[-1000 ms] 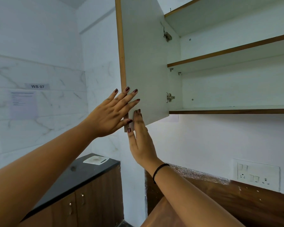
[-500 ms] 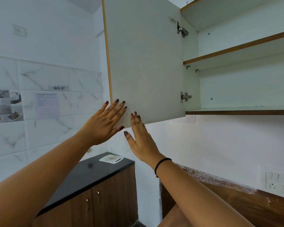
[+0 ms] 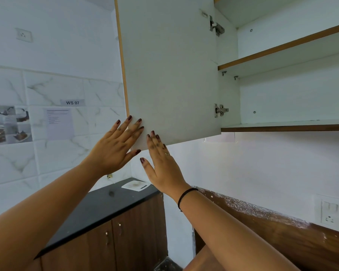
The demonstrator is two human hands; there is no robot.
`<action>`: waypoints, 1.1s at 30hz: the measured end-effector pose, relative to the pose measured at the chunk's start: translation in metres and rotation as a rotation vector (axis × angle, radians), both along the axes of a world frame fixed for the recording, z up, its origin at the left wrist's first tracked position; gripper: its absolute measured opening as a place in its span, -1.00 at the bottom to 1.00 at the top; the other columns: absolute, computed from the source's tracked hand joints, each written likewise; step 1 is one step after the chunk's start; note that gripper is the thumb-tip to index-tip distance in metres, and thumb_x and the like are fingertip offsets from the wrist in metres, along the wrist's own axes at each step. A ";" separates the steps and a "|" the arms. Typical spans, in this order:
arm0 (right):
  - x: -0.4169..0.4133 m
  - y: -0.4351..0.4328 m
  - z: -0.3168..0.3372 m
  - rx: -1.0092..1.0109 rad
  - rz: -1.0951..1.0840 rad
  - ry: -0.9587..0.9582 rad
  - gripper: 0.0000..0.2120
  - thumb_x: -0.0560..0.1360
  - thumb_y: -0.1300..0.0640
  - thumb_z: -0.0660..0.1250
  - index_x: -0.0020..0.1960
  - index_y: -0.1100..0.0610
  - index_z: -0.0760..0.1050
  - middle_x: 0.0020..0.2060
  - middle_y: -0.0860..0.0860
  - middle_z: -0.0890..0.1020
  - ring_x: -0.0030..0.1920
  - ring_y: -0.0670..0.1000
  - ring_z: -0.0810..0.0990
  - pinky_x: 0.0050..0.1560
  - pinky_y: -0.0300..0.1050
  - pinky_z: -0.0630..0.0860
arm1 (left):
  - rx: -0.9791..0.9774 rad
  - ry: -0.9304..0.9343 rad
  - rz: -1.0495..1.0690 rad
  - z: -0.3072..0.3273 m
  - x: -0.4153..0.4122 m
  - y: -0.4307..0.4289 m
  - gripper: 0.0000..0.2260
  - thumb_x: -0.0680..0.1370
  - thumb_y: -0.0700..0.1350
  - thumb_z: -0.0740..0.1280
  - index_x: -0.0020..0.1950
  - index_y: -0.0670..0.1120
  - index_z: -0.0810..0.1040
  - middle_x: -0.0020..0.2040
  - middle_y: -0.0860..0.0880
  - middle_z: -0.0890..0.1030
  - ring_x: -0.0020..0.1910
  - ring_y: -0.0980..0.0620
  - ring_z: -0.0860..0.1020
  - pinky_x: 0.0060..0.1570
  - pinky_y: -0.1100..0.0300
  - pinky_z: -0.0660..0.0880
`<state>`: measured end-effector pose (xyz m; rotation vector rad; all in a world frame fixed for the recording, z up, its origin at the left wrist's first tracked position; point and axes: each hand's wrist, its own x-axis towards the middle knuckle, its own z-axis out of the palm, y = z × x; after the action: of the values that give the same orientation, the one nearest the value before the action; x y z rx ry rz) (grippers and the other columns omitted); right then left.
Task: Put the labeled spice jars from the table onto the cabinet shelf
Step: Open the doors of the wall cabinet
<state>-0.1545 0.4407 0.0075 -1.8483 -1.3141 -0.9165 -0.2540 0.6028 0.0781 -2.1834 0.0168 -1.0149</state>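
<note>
The cabinet door [image 3: 170,75] has swung wider over the last second, and its pale inner face is now turned more fully toward the person. The left hand [image 3: 114,147], which lay across the door's wooden edge, now sits flat on the inner face by the lower corner. The right hand [image 3: 162,169] has shifted, its fingers [image 3: 155,137] straight against the bottom edge, a little along from that corner.

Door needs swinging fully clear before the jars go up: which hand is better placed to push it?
Left, probably. The left hand lies flat on the free-edge corner of the cabinet door, farthest from the hinges, giving leverage. The right hand touches the bottom edge with fingertips only, nearer them.
</note>
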 end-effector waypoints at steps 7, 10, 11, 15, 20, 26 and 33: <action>0.018 -0.031 -0.004 0.013 -0.015 -0.010 -0.37 0.66 -0.10 0.09 0.61 0.09 -0.07 0.60 -0.03 -0.05 0.58 -0.10 -0.11 0.55 -0.09 0.12 | -0.151 -0.073 -0.087 -0.016 0.027 -0.048 -0.44 0.67 0.12 -0.07 0.62 -0.12 0.01 0.63 -0.09 0.00 0.61 -0.08 -0.11 0.57 -0.05 -0.12; 0.026 -0.052 -0.003 0.029 -0.009 -0.001 -0.36 0.65 -0.11 0.08 0.61 0.07 -0.07 0.60 -0.05 -0.05 0.59 -0.09 -0.09 0.54 -0.11 0.12 | -0.228 -0.075 -0.169 -0.020 0.037 -0.074 -0.42 0.67 0.15 -0.04 0.63 -0.08 -0.05 0.64 -0.06 -0.07 0.61 -0.05 -0.15 0.57 -0.10 -0.07; 0.028 -0.060 -0.003 0.029 -0.005 0.006 -0.36 0.65 -0.12 0.08 0.61 0.06 -0.08 0.60 -0.06 -0.06 0.59 -0.10 -0.10 0.53 -0.15 0.09 | -0.303 -0.095 -0.205 -0.023 0.039 -0.082 -0.40 0.66 0.16 -0.03 0.63 -0.07 -0.08 0.64 -0.04 -0.10 0.61 -0.03 -0.18 0.58 -0.07 -0.10; 0.036 -0.098 -0.008 0.043 -0.006 0.042 -0.36 0.65 -0.13 0.08 0.61 0.01 -0.11 0.59 -0.13 -0.11 0.57 -0.16 -0.14 0.45 -0.32 -0.07 | -0.550 -0.139 -0.345 -0.046 0.046 -0.111 -0.35 0.63 0.23 0.00 0.63 -0.03 -0.10 0.63 0.03 -0.12 0.60 0.07 -0.21 0.57 0.06 -0.21; 0.048 -0.145 -0.026 0.032 0.007 0.095 -0.39 0.66 -0.06 0.11 0.61 0.02 -0.07 0.59 -0.15 -0.09 0.56 -0.22 -0.14 0.44 -0.47 -0.13 | -0.882 -0.153 -0.468 -0.081 0.073 -0.150 -0.34 0.61 0.28 -0.03 0.63 0.03 -0.09 0.63 0.08 -0.11 0.59 0.16 -0.20 0.58 0.00 -0.16; 0.058 -0.192 -0.059 0.019 0.011 0.191 -0.41 0.67 0.01 0.13 0.61 0.07 -0.02 0.60 -0.09 -0.01 0.57 -0.20 -0.07 0.50 -0.35 -0.05 | -1.068 -0.017 -0.592 -0.133 0.106 -0.203 -0.38 0.63 0.23 0.03 0.63 0.04 -0.04 0.63 0.11 -0.06 0.57 0.23 -0.20 0.58 -0.02 -0.14; 0.068 -0.247 -0.104 0.095 0.083 0.349 -0.45 0.66 0.06 0.15 0.59 0.14 0.08 0.59 0.00 0.12 0.58 -0.09 0.07 0.55 -0.07 0.16 | -1.297 0.086 -0.644 -0.188 0.125 -0.259 -0.39 0.63 0.20 0.05 0.63 0.07 -0.05 0.62 0.15 -0.06 0.58 0.23 -0.13 0.58 -0.04 -0.03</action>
<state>-0.0869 0.1935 -0.0963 -1.7693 -1.1026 -0.5704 -0.1287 0.3443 -0.1100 -3.5386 0.1431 -1.5254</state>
